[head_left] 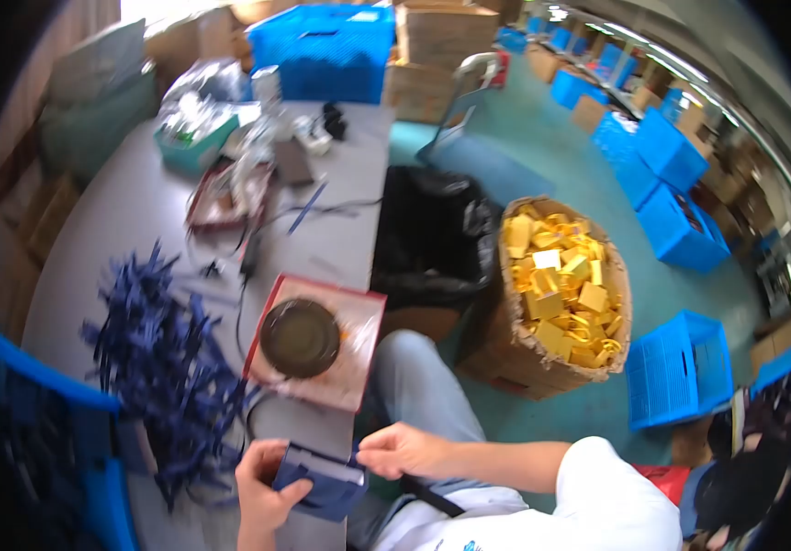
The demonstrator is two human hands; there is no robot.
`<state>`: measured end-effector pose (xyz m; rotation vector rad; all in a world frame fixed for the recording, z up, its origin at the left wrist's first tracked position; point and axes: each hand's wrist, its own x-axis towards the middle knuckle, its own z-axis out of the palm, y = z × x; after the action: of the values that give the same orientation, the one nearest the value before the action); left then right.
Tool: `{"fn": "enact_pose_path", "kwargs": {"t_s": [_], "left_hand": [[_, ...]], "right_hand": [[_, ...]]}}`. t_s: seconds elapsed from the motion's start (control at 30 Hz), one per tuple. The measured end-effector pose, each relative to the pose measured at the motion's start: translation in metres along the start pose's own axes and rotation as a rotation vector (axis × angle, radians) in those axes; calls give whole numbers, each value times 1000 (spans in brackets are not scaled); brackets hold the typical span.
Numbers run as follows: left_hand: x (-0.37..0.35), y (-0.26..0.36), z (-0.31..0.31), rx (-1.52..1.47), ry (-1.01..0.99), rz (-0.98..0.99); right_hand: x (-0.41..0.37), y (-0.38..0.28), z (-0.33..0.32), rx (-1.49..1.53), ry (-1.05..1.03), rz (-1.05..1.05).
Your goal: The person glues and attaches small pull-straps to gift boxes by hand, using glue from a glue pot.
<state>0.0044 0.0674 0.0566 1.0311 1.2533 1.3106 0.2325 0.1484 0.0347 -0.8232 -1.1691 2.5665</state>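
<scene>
Grey table point(138, 211), ribbons point(157, 349), left hand point(262, 485) gripping box point(326, 485)

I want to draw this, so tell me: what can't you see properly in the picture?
Head view only:
- Box, held in the left hand: contents hidden by its sides and fingers.
- Right hand: blur hides whether it grips the box or just touches it.
- Ribbons: blurred, cannot be counted.
- Crate at the left: cut off by the dark lens edge.
- Things at the table's far end: too small and blurred.
</scene>
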Motion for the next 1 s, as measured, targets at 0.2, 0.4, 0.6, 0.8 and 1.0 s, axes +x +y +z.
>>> {"fn": "enact_pose_path", "kwargs": {"t_s": [0.2, 0.4, 0.6, 0.8, 1.0], "left_hand": [[2, -16, 0, 86, 30, 42], [3, -11, 2, 61, 70, -6], [6, -18, 0, 80, 71, -26], [10, -21, 1, 75, 48, -68], [8, -26, 7, 80, -2, -100]], "right_hand": [[7, -12, 4, 203, 198, -170], [-9, -52, -22, 106, 446, -461], [-10, -76, -31, 116, 602, -717], [-6, -86, -23, 573, 437, -679], [5, -75, -33, 354, 378, -564]]}}
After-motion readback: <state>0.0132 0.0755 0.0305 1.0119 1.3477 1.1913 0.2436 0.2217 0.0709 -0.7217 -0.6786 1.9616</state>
